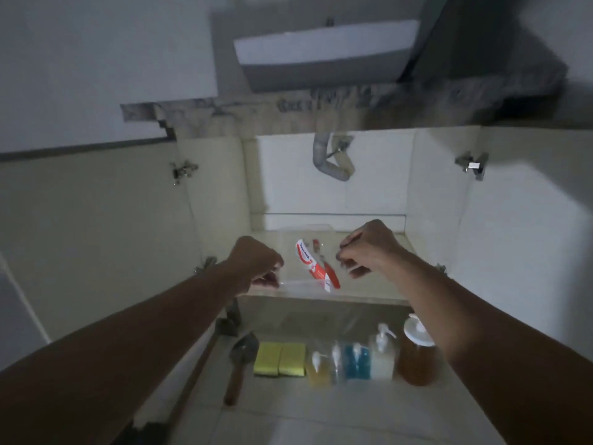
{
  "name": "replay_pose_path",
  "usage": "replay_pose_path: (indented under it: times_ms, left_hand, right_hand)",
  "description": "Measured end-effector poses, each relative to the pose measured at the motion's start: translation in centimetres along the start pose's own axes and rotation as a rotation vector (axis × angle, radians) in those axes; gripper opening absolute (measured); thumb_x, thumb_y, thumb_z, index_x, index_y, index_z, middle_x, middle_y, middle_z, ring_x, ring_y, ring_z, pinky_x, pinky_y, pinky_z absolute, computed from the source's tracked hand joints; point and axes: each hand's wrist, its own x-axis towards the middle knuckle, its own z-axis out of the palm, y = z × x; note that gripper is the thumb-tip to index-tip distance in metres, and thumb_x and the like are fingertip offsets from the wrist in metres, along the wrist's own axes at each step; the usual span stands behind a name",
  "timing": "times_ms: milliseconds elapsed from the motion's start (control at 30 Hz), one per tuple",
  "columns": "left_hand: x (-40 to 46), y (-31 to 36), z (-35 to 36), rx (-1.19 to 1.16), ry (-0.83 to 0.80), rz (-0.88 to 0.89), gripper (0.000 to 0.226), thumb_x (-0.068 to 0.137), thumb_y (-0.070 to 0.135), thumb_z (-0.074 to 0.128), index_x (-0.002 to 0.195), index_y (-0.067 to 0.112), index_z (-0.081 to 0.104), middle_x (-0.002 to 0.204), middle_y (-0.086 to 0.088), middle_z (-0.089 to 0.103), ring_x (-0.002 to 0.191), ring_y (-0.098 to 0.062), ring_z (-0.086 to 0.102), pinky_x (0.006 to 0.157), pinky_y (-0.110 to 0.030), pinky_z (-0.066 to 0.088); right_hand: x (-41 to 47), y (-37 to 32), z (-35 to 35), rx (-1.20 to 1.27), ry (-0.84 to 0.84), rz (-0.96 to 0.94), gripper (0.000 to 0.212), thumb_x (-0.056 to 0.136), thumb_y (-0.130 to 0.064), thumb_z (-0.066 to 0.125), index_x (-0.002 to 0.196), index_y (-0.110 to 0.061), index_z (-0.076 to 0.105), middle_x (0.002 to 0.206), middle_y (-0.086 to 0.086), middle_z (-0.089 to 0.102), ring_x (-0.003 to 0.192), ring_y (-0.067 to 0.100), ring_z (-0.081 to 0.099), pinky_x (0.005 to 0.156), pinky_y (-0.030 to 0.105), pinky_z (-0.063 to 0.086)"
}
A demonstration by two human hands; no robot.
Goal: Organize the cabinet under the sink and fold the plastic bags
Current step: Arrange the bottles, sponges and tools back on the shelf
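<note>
Your view looks down into the open cabinet (442,194) under the sink (324,49), both doors swung wide, with the grey drain pipe (330,162) hanging at the far wall. Both your forearms reach in from the near edge.

Between your hands you hold up a clear plastic bag (308,287), very hard to make out; its top edge runs from one hand toward the other, and the sheet seems to hang down in front of the shelf edge and the bottles below. Your left hand (256,264) has its fingers curled and pinches the bag's left corner. Your right hand (365,248) is curled too, with fingertips pinched together near the right end of the bag, but you cannot tell whether they really grip the film.

On the shelf behind the bag lies a red-and-white toothpaste tube (309,261), with a red toothbrush (329,268) just beside it on the right.

On the floor below, from right to left, stand an amber pump bottle (414,358), a pale pump bottle (382,358), a blue bottle (354,361) and a yellow pump bottle (317,369), then two yellow sponges (279,359), then a brush with a wooden handle (239,367).
</note>
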Motion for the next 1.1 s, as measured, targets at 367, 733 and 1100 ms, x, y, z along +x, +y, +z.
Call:
replay_pose_path:
  times_ms: [367, 733, 1100]
  left_hand:
    - [0.7, 14.0, -17.1, 0.067, 0.263, 0.164, 0.006, 0.081, -0.004, 0.06, 0.087, -0.003, 0.058, 0.064, -0.017, 0.056, 0.04, -0.019, 0.054, 0.043, -0.018, 0.042]
    - [10.7, 21.9, -29.1, -0.174, 0.349, 0.289, 0.005, 0.084, 0.001, 0.065, 0.084, 0.002, 0.061, 0.09, -0.014, 0.068, 0.069, -0.021, 0.066, 0.053, -0.025, 0.054]
    - [24.9, 20.7, -28.9, -0.265, 0.218, 0.324, 0.015, 0.087, 0.005, 0.067, 0.101, 0.004, 0.063, 0.101, -0.012, 0.063, 0.082, -0.019, 0.062, 0.067, -0.028, 0.055]
  right_hand:
    - [0.9, -22.9, 1.0, 0.053, -0.072, -0.252, 0.007, 0.081, 0.006, 0.071, 0.078, 0.005, 0.065, 0.068, 0.015, 0.065, 0.044, 0.016, 0.062, 0.045, 0.024, 0.055]
    - [10.8, -37.8, 6.7, 0.158, 0.038, -0.379, 0.015, 0.08, 0.012, 0.07, 0.069, 0.009, 0.059, 0.054, 0.019, 0.062, 0.036, 0.019, 0.059, 0.05, 0.033, 0.059]
    - [23.3, -38.2, 12.1, 0.115, 0.037, -0.299, 0.008, 0.088, 0.002, 0.065, 0.091, 0.005, 0.058, 0.066, 0.012, 0.056, 0.064, 0.02, 0.057, 0.064, 0.036, 0.061]
